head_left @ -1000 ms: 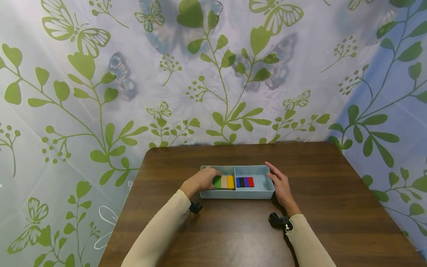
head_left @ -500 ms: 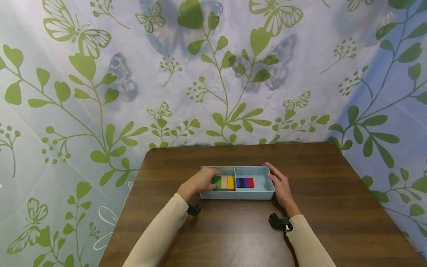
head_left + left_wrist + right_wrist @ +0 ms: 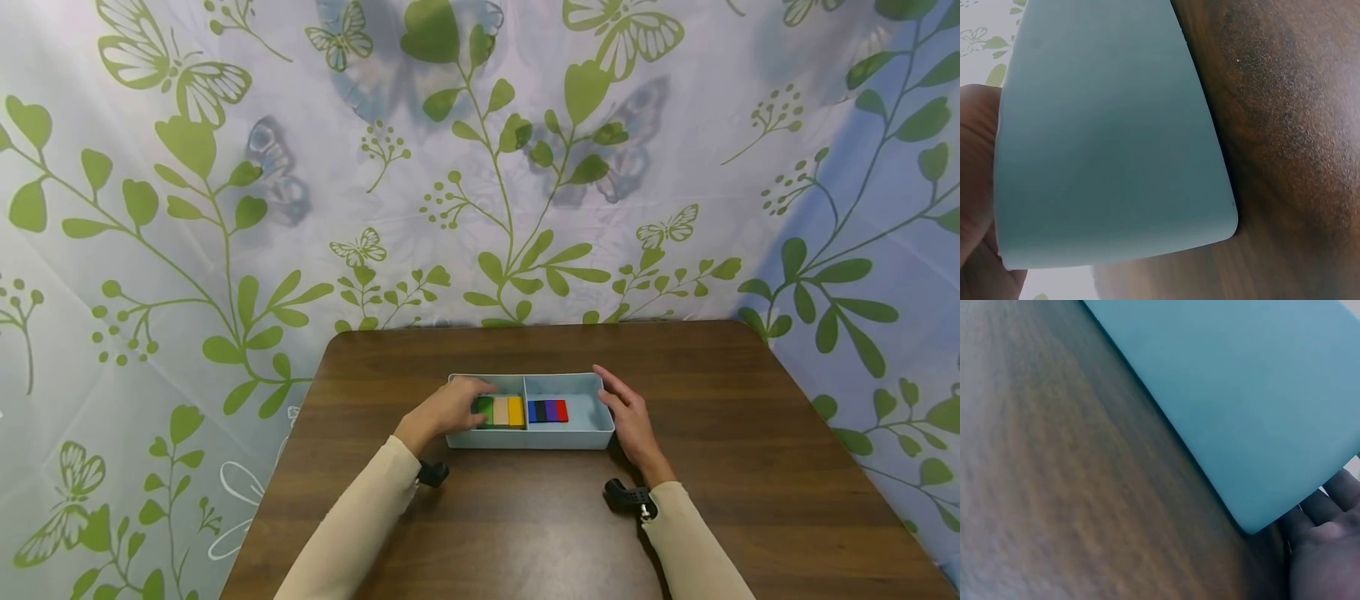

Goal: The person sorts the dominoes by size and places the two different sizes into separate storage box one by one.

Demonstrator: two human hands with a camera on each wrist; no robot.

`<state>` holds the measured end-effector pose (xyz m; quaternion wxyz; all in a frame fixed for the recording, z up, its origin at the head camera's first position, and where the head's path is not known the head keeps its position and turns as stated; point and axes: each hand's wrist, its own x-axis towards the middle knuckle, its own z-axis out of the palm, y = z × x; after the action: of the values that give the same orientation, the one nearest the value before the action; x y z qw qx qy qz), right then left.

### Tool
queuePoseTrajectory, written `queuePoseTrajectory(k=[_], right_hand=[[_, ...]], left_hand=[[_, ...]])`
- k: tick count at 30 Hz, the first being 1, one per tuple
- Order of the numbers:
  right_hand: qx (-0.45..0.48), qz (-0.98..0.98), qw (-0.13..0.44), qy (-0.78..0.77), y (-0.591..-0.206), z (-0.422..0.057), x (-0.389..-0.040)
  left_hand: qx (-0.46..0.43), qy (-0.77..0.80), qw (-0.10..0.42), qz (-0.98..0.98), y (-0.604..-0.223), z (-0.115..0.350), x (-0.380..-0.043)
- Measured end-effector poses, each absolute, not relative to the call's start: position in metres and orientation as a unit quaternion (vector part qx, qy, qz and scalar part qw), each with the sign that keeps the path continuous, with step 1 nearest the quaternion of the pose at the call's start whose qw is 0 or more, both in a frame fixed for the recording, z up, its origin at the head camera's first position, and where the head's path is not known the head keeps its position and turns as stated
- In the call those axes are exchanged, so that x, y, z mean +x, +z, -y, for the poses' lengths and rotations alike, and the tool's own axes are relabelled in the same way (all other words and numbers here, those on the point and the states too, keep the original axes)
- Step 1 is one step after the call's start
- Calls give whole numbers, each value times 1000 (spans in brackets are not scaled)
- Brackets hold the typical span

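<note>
A pale blue two-part tray (image 3: 570, 439) lies lengthwise on the brown table. Over its left end my left hand (image 3: 442, 408) reaches into the left compartment, thumb and fingers apart around the green end of a row. That row holds green (image 3: 486, 408), tan (image 3: 501, 410) and yellow (image 3: 515, 410) blocks. Whether my left hand pinches a green block is hidden. Against the divider in the right compartment lie blue, black, purple and red blocks (image 3: 548, 411). My right hand (image 3: 632, 417) rests along the tray's right end, fingers extended. In the right wrist view, fingers (image 3: 1319, 509) show behind the tray corner.
The wooden table (image 3: 525, 517) extends in front of the tray and to both sides. Behind it hangs a white cloth (image 3: 420, 208) printed with green leaves and butterflies. Black wrist mounts (image 3: 626, 497) stick out from both wrists, close to the tabletop.
The tray has shifted very slightly left, and both hands have moved along with it. More of the green end of the row now shows between my left thumb and fingers.
</note>
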<state>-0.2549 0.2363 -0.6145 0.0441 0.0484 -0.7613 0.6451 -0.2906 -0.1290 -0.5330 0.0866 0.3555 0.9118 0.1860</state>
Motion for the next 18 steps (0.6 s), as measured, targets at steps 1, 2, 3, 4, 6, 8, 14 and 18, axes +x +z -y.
queuePoseTrajectory(k=[1, 2, 3, 4, 6, 8, 14, 18], right_hand=[[49, 763, 45, 644, -614, -236, -255], [48, 763, 47, 643, -614, -236, -255], [47, 764, 49, 642, -615, -236, -255], [49, 765, 50, 640, -615, -235, -255], [49, 763, 58, 642, -615, -235, -256], [51, 761, 65, 643, -616, -236, -257], [37, 752, 68, 655, -613, -236, -257], [34, 761, 71, 645, -603, -236, -254]], left_hand=[[356, 187, 87, -912, -532, 129, -290], [356, 189, 87, -911, -532, 130, -290], [357, 189, 86, -911, -531, 130, -290], [358, 191, 86, -910, -531, 131, -289], [361, 190, 83, -909, -530, 132, -289], [367, 193, 76, -907, -529, 134, -288], [388, 235, 9, -891, -527, 145, -285], [380, 266, -52, -885, -520, 156, -280]])
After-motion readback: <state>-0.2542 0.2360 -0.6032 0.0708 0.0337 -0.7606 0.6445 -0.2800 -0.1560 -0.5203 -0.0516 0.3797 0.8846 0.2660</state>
